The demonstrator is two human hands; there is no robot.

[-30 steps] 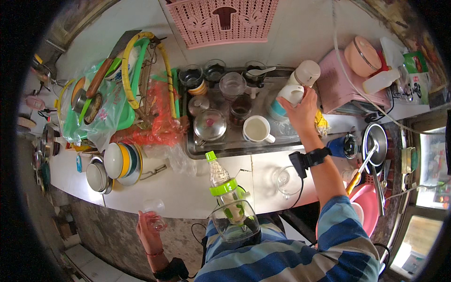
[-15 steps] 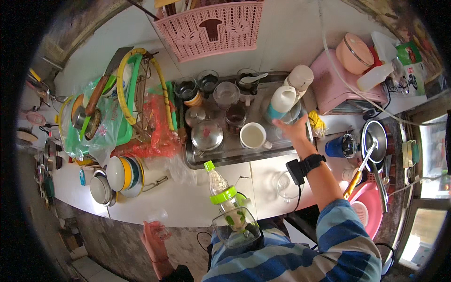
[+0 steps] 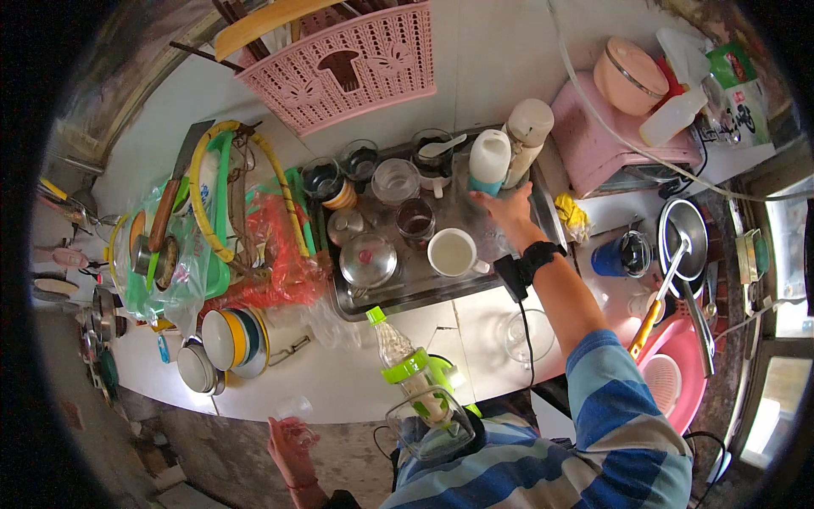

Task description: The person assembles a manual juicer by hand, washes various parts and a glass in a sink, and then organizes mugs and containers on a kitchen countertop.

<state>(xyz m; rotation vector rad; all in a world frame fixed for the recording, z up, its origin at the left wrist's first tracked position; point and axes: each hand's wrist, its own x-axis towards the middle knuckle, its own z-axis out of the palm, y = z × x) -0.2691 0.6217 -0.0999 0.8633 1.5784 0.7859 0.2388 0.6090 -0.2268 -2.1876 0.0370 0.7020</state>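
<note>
Low at the left, beyond the counter edge, my left hand [image 3: 291, 454] is closed round a clear stemmed glass [image 3: 298, 416]. My right hand [image 3: 509, 212] reaches over the dark metal tray [image 3: 373, 305], thumb and fingers apart, just in front of a white and teal bottle [image 3: 489, 161]. Whether the fingertips touch the bottle I cannot tell. Behind it stands a cream thermos [image 3: 530, 127]. Left of this hand are a white mug [image 3: 452, 253], a dark glass cup [image 3: 415, 219], a lidded steel pot [image 3: 368, 260] and a clear plastic cup [image 3: 395, 181].
A clear glass bowl [image 3: 527, 336] lies on the counter beneath my right forearm. In front of me stands a green-trimmed juicer [image 3: 405, 366]. Left are stacked bowls [image 3: 222, 339] and a green basket [image 3: 219, 280]. A pink box [image 3: 610, 140] and a steel pan [image 3: 683, 237] are to the right.
The view has shifted slightly. My right hand has moved farther in toward the bottle and thermos; the bottle's handle has turned out of sight. My left hand still holds the glass.
</note>
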